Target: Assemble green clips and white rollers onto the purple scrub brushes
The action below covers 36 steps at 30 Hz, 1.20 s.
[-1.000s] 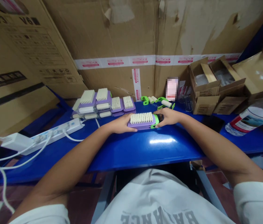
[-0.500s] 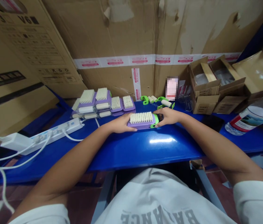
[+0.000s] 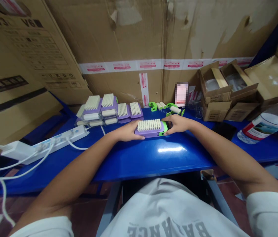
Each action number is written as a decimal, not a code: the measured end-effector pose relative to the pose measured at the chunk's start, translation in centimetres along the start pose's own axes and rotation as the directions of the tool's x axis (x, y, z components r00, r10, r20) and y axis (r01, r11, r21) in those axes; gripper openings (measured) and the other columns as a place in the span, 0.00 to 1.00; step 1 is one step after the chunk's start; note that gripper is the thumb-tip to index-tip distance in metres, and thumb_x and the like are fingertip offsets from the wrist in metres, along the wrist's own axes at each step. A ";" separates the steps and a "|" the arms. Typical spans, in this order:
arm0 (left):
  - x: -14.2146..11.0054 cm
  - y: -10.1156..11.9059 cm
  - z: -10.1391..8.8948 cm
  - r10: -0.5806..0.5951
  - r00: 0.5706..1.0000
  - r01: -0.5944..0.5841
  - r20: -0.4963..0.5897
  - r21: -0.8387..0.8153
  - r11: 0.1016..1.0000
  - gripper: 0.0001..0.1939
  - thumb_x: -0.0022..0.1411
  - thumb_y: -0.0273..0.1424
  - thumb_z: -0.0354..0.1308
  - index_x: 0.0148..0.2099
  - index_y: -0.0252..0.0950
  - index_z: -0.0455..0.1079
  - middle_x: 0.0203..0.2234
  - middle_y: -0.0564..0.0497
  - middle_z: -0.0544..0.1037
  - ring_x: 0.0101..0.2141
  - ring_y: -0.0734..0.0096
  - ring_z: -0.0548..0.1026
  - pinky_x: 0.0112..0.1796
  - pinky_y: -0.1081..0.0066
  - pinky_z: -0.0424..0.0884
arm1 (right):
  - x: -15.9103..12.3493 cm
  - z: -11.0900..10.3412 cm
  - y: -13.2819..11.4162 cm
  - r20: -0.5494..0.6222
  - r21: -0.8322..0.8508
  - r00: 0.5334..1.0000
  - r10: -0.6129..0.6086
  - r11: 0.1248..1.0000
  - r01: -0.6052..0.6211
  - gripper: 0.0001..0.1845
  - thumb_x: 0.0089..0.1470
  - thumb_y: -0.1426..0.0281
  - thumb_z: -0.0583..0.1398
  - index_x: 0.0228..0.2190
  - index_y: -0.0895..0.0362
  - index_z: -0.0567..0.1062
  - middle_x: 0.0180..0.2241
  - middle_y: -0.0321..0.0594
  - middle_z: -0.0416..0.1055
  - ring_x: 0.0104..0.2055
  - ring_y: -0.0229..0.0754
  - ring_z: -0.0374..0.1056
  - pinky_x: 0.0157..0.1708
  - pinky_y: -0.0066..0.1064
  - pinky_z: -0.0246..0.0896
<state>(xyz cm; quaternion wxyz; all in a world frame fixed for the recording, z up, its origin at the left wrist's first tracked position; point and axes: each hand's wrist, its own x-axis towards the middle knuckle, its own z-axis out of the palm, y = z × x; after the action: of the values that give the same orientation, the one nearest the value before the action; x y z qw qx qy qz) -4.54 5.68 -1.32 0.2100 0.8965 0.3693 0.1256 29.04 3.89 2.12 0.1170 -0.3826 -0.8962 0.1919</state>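
Observation:
A purple brush (image 3: 149, 126) with pale bristles facing up sits low over the blue table, held from both ends. My left hand (image 3: 129, 131) is closed on its left end, thumb and fingers along the sides. At the right end, my right hand (image 3: 176, 123) grips around a bright green piece (image 3: 164, 127) fitted to the brush. Behind the hands lie loose green brackets (image 3: 153, 106) and white rollers (image 3: 175, 110). To the left, several more purple brushes (image 3: 92, 103) are stacked, some with white rollers on their front sides.
A white power strip (image 3: 60, 140) with cables lies on the blue table (image 3: 139, 161) at left. Small open cardboard boxes (image 3: 216, 110) stand at right, near a clear plastic bottle (image 3: 259, 126) and a dark flat object (image 3: 222, 129). Cardboard (image 3: 129, 39) walls off the back.

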 end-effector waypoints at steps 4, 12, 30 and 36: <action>0.0 -0.3 0.1 0.026 1.000 -0.026 0.000 0.001 1.000 0.50 0.55 0.58 0.70 0.71 0.39 0.61 0.68 0.36 0.71 0.67 0.38 0.70 0.68 0.44 0.65 | 0.0 0.0 0.2 0.000 -0.006 1.000 -0.014 1.000 0.014 0.38 0.47 0.49 0.74 0.51 0.63 0.81 0.36 0.45 0.81 0.33 0.45 0.72 0.33 0.33 0.63; 0.0 -0.2 0.0 0.030 0.999 -0.030 0.012 0.010 1.000 0.49 0.56 0.58 0.69 0.70 0.38 0.61 0.67 0.35 0.71 0.66 0.38 0.70 0.67 0.45 0.65 | 0.0 0.0 0.0 -0.001 0.002 1.000 -0.004 1.000 0.004 0.39 0.47 0.50 0.74 0.53 0.64 0.81 0.38 0.47 0.82 0.34 0.47 0.73 0.34 0.34 0.64; -0.1 0.1 -0.1 0.010 1.000 -0.010 0.027 0.015 1.000 0.49 0.57 0.58 0.69 0.71 0.36 0.60 0.68 0.33 0.69 0.67 0.39 0.70 0.68 0.45 0.64 | 0.0 0.1 0.1 -0.002 0.007 0.999 -0.034 0.999 0.034 0.36 0.49 0.49 0.73 0.49 0.63 0.81 0.36 0.44 0.80 0.32 0.45 0.71 0.33 0.33 0.62; -0.1 -0.1 0.0 0.004 1.000 -0.005 0.015 0.021 1.000 0.50 0.56 0.58 0.69 0.72 0.38 0.60 0.69 0.34 0.69 0.68 0.38 0.68 0.68 0.43 0.63 | 0.0 0.1 0.0 0.003 0.014 1.000 -0.019 1.000 0.019 0.35 0.48 0.50 0.74 0.47 0.63 0.81 0.34 0.43 0.79 0.32 0.45 0.71 0.33 0.33 0.62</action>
<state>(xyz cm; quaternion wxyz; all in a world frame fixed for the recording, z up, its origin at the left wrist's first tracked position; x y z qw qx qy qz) -4.68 5.66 -1.37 0.2027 0.9005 0.3670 0.1155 29.03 3.86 2.05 0.1201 -0.3727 -0.8986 0.1978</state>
